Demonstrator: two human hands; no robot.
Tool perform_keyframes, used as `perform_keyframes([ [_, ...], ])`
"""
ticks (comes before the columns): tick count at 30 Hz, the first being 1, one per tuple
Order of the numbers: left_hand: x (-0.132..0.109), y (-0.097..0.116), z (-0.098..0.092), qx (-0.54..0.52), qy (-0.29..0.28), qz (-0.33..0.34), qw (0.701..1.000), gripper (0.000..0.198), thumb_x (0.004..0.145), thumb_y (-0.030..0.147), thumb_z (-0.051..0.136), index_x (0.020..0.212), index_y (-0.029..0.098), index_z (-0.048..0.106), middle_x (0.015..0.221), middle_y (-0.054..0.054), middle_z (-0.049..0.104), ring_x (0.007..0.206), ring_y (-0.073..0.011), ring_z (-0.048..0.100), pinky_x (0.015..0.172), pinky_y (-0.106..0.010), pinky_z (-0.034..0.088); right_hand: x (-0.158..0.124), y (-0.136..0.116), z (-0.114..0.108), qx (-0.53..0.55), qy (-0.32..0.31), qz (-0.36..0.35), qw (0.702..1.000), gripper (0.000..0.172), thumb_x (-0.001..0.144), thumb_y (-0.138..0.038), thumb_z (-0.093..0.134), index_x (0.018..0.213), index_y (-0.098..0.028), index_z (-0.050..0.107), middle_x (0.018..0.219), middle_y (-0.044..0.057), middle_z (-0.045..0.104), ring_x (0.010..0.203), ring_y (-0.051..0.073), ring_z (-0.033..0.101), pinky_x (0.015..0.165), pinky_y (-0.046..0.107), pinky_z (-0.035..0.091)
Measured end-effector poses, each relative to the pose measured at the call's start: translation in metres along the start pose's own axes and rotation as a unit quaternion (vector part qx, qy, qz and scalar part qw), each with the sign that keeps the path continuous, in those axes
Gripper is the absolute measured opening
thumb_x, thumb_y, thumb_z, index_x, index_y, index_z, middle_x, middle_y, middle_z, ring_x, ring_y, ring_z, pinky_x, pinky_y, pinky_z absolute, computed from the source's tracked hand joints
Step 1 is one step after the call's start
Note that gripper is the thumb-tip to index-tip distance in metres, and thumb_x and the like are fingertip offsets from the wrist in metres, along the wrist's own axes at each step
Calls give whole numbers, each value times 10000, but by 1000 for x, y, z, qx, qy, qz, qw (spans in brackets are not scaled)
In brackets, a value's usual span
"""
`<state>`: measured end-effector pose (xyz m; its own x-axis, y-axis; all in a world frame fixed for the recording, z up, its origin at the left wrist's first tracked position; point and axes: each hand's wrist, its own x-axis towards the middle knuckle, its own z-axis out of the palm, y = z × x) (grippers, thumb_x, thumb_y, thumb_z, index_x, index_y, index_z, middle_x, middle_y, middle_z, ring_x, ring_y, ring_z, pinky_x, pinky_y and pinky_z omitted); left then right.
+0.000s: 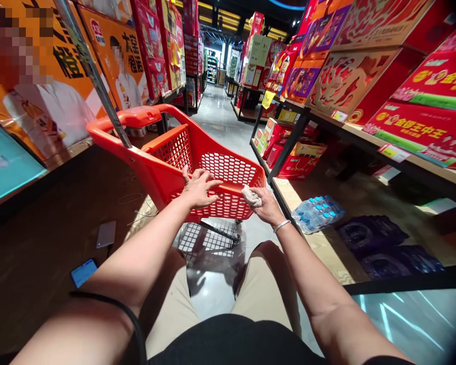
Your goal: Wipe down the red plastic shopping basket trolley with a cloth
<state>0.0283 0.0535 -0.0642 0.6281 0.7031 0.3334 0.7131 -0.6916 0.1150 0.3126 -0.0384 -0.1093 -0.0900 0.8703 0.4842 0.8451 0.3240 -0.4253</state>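
In front of my knees stands a red shopping cart (137, 162) with a perforated plastic basket. My left hand (200, 190) rests on the cart's near top rim, fingers spread and nothing held in them. At the rim's right-hand end, my right hand (268, 205) grips a crumpled whitish cloth (252, 196) against the cart's corner. A bracelet circles the right wrist. Through the holes of the basket, light falls in a grid on the floor beneath the cart.
A pack of water bottles (317, 214) and dark wrapped packs (372, 238) lie on the right lower shelf. Red gift boxes (421, 126) are stacked above. Orange cartons (116, 56) line the left, with two phones (84, 272) below. A metal pole (95, 71) rises by the cart handle.
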Motion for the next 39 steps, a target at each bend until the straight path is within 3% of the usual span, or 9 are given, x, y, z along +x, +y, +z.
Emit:
perform_keyframes([
  [7, -2, 9, 5, -42, 24, 0, 999, 342, 869, 497, 634, 1177, 388, 735, 1317, -37, 629, 1405, -347, 334, 1193, -702, -107, -18, -7, -6, -26, 27, 16, 999, 481, 778, -173, 649, 1254, -232, 622, 1134, 90, 668, 1073, 268, 607, 983, 442, 491],
  [11, -4, 14, 9, -50, 52, 2, 997, 283, 961, 490, 546, 1128, 384, 749, 1271, -37, 652, 1374, -334, 365, 1191, -705, -77, -24, -8, -10, -19, 34, 4, 999, 451, 809, -220, 650, 1260, -223, 619, 1167, 100, 669, 1085, 271, 612, 980, 442, 493],
  [20, 13, 56, 26, -84, 40, 11, 996, 282, 1013, 403, 477, 1104, 375, 742, 1272, -41, 647, 1424, -341, 317, 1193, -706, -61, -36, 25, -30, -45, 94, 52, 993, 411, 806, -277, 663, 1214, -237, 637, 1135, 100, 677, 1069, 290, 608, 962, 469, 501],
  [25, 20, 61, 29, -85, 50, -1, 995, 267, 1004, 411, 488, 1078, 357, 738, 1259, -50, 646, 1446, -352, 292, 1180, -716, -78, -30, 29, -30, -63, 82, 75, 992, 422, 756, -250, 680, 1177, -222, 649, 1099, 104, 674, 1035, 293, 615, 943, 462, 499],
  [29, 18, 60, 25, -64, 61, -19, 996, 261, 994, 377, 486, 1037, 370, 743, 1160, -54, 668, 1352, -347, 379, 1166, -736, -50, -26, 26, -31, -60, 64, 60, 994, 362, 791, -257, 656, 1150, -218, 653, 1099, 103, 688, 1015, 285, 630, 923, 456, 499],
  [32, 15, 66, 24, -65, 39, -17, 997, 298, 994, 314, 456, 1046, 399, 737, 1130, -52, 680, 1274, -334, 435, 1160, -749, -26, -29, 31, -34, -46, 64, 58, 995, 338, 800, -299, 662, 1132, -236, 654, 1089, 92, 705, 1010, 288, 650, 917, 473, 508],
  [39, 14, 91, 34, -88, 6, 16, 996, 352, 981, 284, 443, 1198, 429, 679, 1230, -65, 651, 1386, -351, 359, 1176, -737, -70, -56, 57, -43, -37, 97, 82, 991, 366, 794, -333, 650, 1157, -289, 658, 1125, 88, 714, 1046, 320, 666, 932, 538, 518],
])
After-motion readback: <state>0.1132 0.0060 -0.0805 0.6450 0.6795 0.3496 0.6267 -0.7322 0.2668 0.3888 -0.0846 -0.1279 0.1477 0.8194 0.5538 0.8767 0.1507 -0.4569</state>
